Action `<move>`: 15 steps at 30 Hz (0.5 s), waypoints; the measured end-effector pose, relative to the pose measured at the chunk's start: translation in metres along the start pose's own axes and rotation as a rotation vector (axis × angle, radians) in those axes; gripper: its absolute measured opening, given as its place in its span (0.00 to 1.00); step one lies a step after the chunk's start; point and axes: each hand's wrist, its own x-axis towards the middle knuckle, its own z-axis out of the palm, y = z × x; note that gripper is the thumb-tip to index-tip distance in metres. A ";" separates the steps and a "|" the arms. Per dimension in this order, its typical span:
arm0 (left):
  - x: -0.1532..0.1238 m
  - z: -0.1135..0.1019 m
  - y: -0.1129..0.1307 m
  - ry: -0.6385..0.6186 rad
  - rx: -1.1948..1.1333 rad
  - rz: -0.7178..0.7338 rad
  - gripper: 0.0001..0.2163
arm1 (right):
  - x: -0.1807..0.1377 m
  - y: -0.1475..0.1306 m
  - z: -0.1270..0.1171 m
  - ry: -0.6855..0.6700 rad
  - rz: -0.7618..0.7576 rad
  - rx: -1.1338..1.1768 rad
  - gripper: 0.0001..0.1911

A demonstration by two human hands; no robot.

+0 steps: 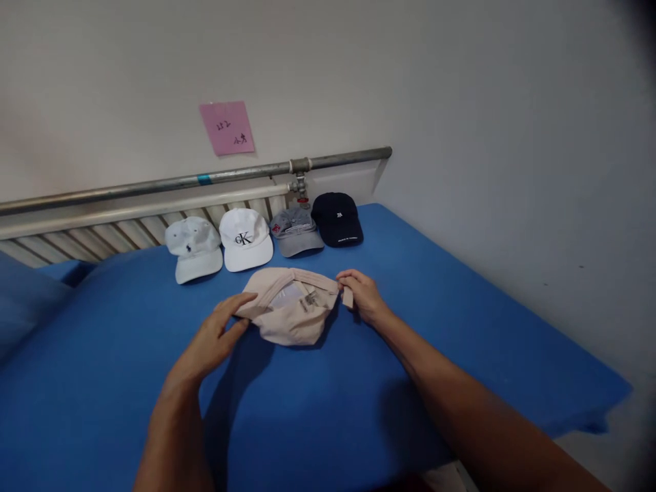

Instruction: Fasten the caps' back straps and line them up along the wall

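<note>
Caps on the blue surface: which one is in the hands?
The beige cap, lying apart in front of the row by the wall. The left hand and right hand hold its opposite edges.

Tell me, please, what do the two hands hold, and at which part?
Both hold the beige cap, lying inside-up: the left hand grips its left edge, and the right hand pinches the back strap at its right end.

2 hands grip beige cap (292, 311) (seemingly inverted).

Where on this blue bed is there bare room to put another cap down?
Free: the wide blue sheet right of the right hand, up to the wall, and the stretch left of the left hand. Crowded: the back row of four caps and the beige cap between both hands.
</note>
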 end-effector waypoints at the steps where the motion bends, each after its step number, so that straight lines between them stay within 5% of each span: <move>1: 0.002 -0.007 -0.006 0.082 -0.015 -0.031 0.20 | 0.001 0.000 -0.001 0.010 0.021 0.034 0.11; 4: 0.010 -0.016 -0.023 0.216 0.039 -0.046 0.22 | 0.005 0.000 -0.002 0.024 0.061 0.119 0.15; 8: 0.006 -0.015 -0.028 0.153 0.167 0.020 0.11 | 0.005 -0.009 -0.007 0.035 0.086 0.204 0.19; 12: -0.029 -0.030 -0.023 0.224 0.208 0.029 0.06 | 0.004 -0.019 -0.013 0.145 0.135 0.235 0.13; 15: -0.071 -0.051 -0.032 0.461 0.000 -0.034 0.04 | 0.006 -0.018 -0.012 0.131 0.105 0.177 0.08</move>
